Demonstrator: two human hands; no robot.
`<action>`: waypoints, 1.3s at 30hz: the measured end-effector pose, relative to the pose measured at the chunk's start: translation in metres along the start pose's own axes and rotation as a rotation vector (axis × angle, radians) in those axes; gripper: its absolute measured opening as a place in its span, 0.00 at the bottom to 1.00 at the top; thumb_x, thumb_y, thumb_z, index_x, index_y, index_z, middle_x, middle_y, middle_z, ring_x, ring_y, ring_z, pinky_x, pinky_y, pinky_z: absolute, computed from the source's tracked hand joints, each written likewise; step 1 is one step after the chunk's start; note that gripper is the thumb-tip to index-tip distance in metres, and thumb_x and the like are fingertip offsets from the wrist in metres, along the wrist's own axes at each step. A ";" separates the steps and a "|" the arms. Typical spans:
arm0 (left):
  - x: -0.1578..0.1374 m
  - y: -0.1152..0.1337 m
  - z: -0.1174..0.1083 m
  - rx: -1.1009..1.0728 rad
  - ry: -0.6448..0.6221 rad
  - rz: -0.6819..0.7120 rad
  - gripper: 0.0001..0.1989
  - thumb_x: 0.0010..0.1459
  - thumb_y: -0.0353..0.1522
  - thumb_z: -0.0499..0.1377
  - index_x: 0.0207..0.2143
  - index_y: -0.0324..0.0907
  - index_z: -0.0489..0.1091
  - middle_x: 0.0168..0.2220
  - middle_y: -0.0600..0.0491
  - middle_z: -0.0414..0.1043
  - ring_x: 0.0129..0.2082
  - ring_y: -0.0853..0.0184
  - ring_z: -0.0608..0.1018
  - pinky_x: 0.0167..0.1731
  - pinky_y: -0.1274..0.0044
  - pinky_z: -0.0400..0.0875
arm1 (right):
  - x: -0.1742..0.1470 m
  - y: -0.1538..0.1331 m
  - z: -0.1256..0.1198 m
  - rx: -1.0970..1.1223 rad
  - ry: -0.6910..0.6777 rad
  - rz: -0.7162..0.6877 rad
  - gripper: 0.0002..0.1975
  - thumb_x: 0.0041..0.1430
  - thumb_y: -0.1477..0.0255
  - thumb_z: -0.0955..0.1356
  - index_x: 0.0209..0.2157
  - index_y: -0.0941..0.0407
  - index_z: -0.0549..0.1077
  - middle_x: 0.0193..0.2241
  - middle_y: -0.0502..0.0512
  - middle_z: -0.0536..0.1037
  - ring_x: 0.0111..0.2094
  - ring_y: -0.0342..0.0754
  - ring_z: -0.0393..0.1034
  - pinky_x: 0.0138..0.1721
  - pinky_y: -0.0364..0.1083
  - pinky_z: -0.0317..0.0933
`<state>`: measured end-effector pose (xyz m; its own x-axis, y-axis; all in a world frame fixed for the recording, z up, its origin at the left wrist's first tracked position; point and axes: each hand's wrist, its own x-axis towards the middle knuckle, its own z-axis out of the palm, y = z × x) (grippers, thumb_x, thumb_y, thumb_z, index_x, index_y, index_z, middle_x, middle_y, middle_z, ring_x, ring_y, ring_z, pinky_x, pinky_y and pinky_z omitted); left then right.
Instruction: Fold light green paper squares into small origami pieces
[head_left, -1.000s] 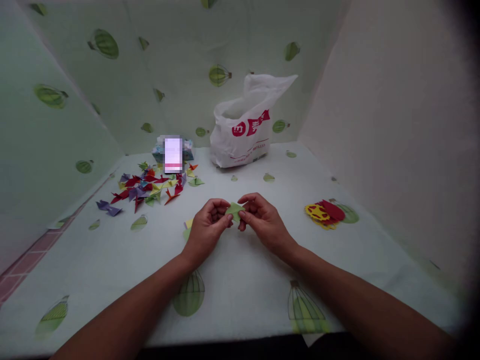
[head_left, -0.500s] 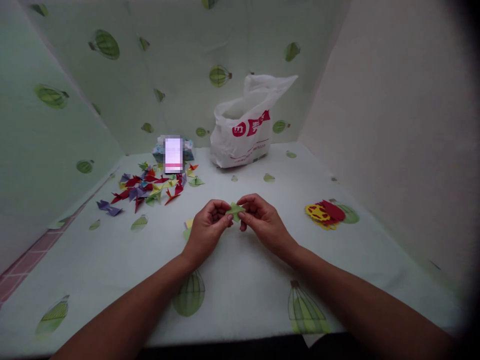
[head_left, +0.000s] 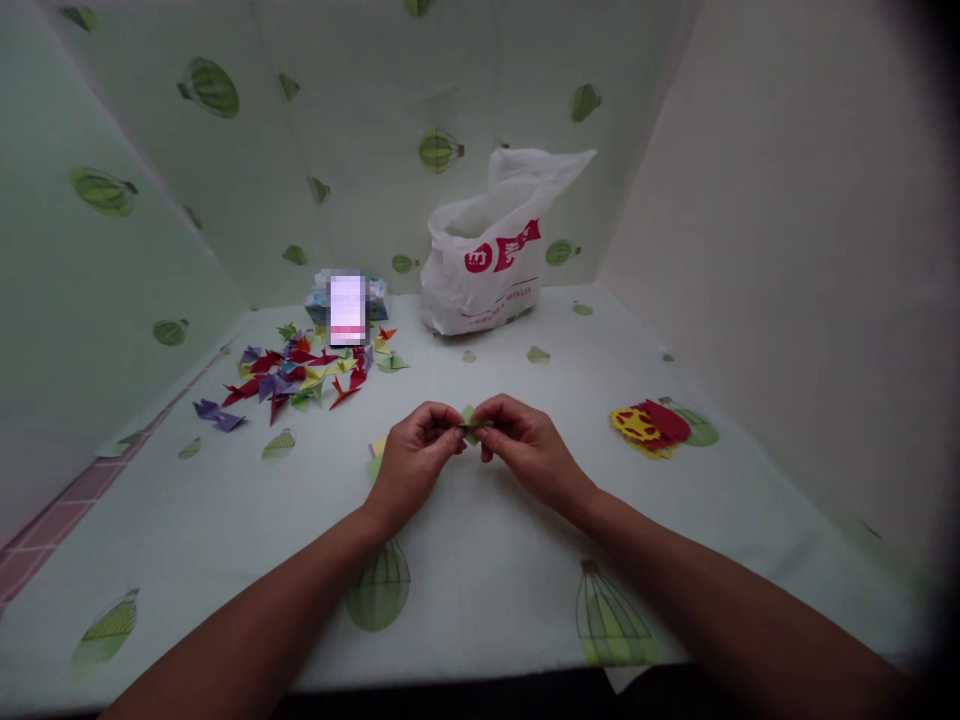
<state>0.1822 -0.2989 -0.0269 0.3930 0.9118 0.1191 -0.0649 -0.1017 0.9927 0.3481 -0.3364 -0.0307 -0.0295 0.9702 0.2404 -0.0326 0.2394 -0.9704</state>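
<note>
A small folded piece of green paper (head_left: 469, 432) is held between my two hands above the middle of the table. My left hand (head_left: 421, 445) pinches its left side between thumb and fingers. On its right side, my right hand (head_left: 525, 435) pinches it the same way. Fingertips cover much of the paper, so its exact fold is hard to make out. Partly hidden behind my left wrist lie yellow and green paper sheets (head_left: 376, 455).
Folded paper cranes (head_left: 300, 375) in several colours lie in a heap at the left. Behind them a lit phone (head_left: 347, 310) leans on a tissue box (head_left: 379, 300). A white plastic bag (head_left: 480, 270) stands at the back; red and yellow cut-outs (head_left: 651, 428) lie right.
The green paper has turned or tilted between my fingers and shows a narrower shape now. Both hands have stayed nearly in place, with slight finger movement.
</note>
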 end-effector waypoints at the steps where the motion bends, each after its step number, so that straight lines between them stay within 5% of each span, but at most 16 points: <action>1: 0.000 0.001 0.000 0.003 -0.005 -0.005 0.07 0.54 0.31 0.64 0.34 0.39 0.71 0.29 0.56 0.72 0.28 0.72 0.74 0.32 0.78 0.70 | 0.000 -0.001 -0.001 -0.023 -0.002 0.018 0.05 0.58 0.70 0.70 0.35 0.56 0.71 0.27 0.48 0.75 0.25 0.41 0.68 0.29 0.44 0.64; 13: 0.002 -0.005 0.001 -0.124 -0.100 -0.085 0.15 0.49 0.32 0.69 0.40 0.39 0.73 0.33 0.53 0.77 0.34 0.69 0.78 0.39 0.76 0.72 | 0.000 -0.002 0.000 0.230 0.095 0.162 0.11 0.55 0.65 0.73 0.30 0.58 0.73 0.23 0.48 0.75 0.21 0.40 0.69 0.27 0.43 0.65; 39: 0.001 -0.004 0.003 -0.136 -0.111 -0.153 0.15 0.48 0.33 0.69 0.38 0.40 0.73 0.31 0.53 0.77 0.32 0.68 0.79 0.37 0.75 0.72 | 0.000 -0.002 0.000 0.354 0.087 0.317 0.12 0.53 0.64 0.73 0.26 0.57 0.70 0.21 0.48 0.75 0.18 0.40 0.67 0.23 0.42 0.61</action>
<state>0.1851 -0.2987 -0.0308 0.5061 0.8621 -0.0237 -0.1165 0.0956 0.9886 0.3481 -0.3370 -0.0288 -0.0095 0.9965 -0.0836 -0.3742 -0.0811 -0.9238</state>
